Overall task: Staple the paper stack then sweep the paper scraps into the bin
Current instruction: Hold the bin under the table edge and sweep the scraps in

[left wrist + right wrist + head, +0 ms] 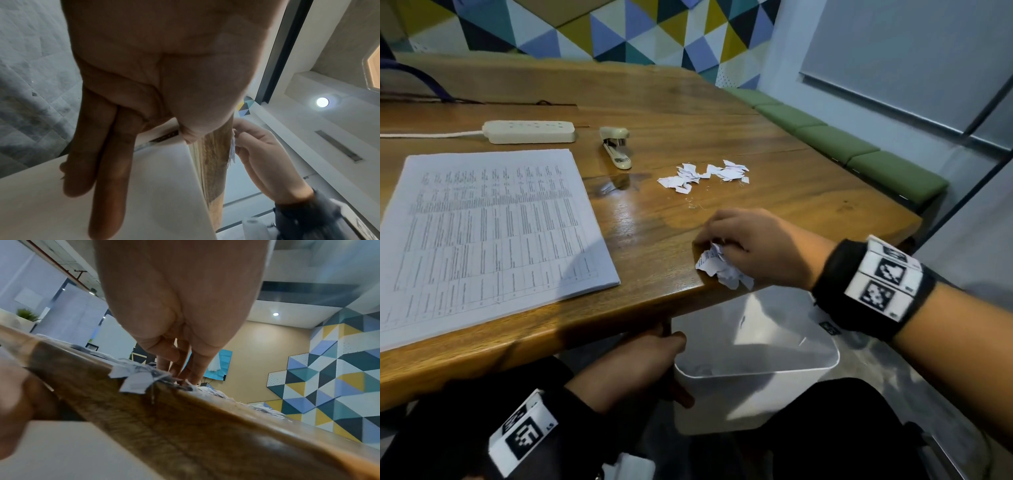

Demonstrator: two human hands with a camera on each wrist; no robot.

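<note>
My right hand (750, 246) rests on the wooden table (661, 113) at its near edge, fingertips (185, 376) pushing a clump of torn paper scraps (722, 269) that partly overhangs the edge (135, 381). Just below, my left hand (654, 363) holds a white plastic bin (756, 359) by its rim, thumb over the rim and fingers flat along the outer wall (164, 194). A second pile of scraps (705, 176) lies farther back. The printed paper stack (486, 236) lies at the left, with the beige stapler (616, 147) behind it.
A white power strip (530, 132) with its cord lies at the back left of the table. A green cushioned bench (859, 154) runs along the right side. My dark-clothed legs (825, 428) are under the bin.
</note>
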